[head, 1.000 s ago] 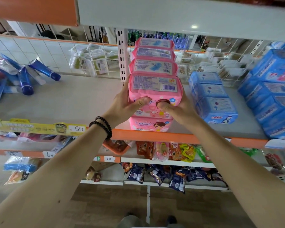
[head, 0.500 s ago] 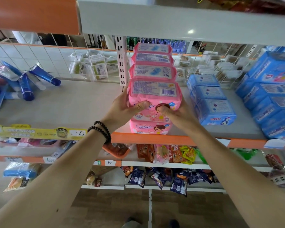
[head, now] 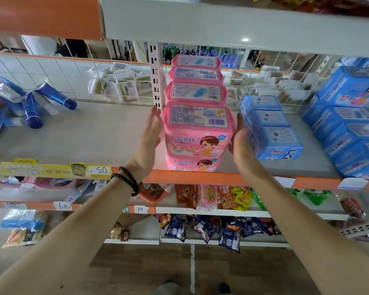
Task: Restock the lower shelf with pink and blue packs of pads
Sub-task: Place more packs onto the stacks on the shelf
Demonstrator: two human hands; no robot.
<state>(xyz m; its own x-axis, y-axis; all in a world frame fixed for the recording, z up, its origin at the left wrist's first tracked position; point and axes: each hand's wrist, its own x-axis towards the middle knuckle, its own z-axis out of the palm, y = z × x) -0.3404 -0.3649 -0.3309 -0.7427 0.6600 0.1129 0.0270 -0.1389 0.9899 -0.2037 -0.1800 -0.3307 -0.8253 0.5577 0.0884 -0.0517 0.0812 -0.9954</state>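
Note:
A row of pink pad packs runs front to back on the grey shelf [head: 98,137]. At the front, one pink pack [head: 199,128] lies on top of another pink pack [head: 192,163]. My left hand [head: 150,135] is flat against the top pack's left side, fingers straight. My right hand [head: 242,141] is flat at its right side, between the pink pack and a row of blue pad packs [head: 271,128]. More blue packs [head: 349,122] are stacked at the far right.
Blue tubes [head: 30,103] lie at the shelf's left. A white upright post [head: 157,75] and wire grid back the shelf. An upper shelf [head: 222,24] hangs overhead. Snack bags [head: 217,196] fill the shelves below. Yellow price strip [head: 51,170] on the left edge.
My thumbs have come off the front of the top pink pack. Both hands now lie flat along its sides, and the pack rests on the lower one.

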